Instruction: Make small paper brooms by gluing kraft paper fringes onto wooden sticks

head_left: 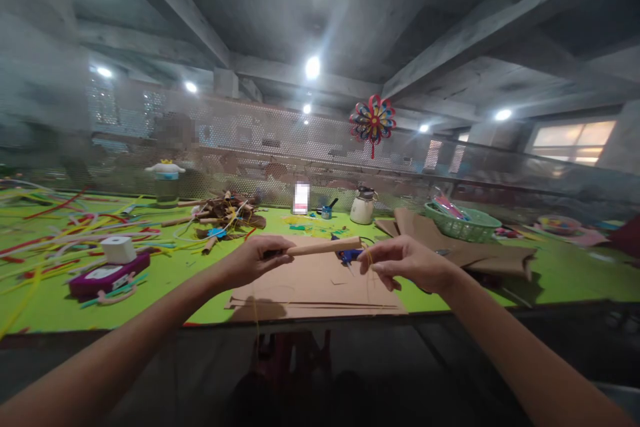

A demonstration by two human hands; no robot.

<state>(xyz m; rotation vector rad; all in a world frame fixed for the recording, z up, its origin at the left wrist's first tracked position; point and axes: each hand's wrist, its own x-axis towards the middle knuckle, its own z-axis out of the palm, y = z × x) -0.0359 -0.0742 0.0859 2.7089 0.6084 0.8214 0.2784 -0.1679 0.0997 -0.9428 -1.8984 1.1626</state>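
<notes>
My left hand (pixel 255 258) is closed round one end of a tan rolled paper stick (pixel 325 247), held level above the table. My right hand (pixel 407 263) pinches a thin yellowish strand (pixel 369 259) at the stick's right end; the strand is too fine to follow far. Under both hands a brown cardboard sheet (pixel 315 287) lies flat on the green table (pixel 165 280). A blue tool (pixel 349 255) lies just behind the stick, partly hidden by it.
Coloured strips (pixel 55 227) litter the table's left side beside a purple box (pixel 107 273) with a white block. A heap of brown scraps (pixel 227 213), a white kettle (pixel 363 207), a green basket (pixel 463 221) and more cardboard (pixel 465 250) stand behind. A pinwheel (pixel 373 120) hangs above.
</notes>
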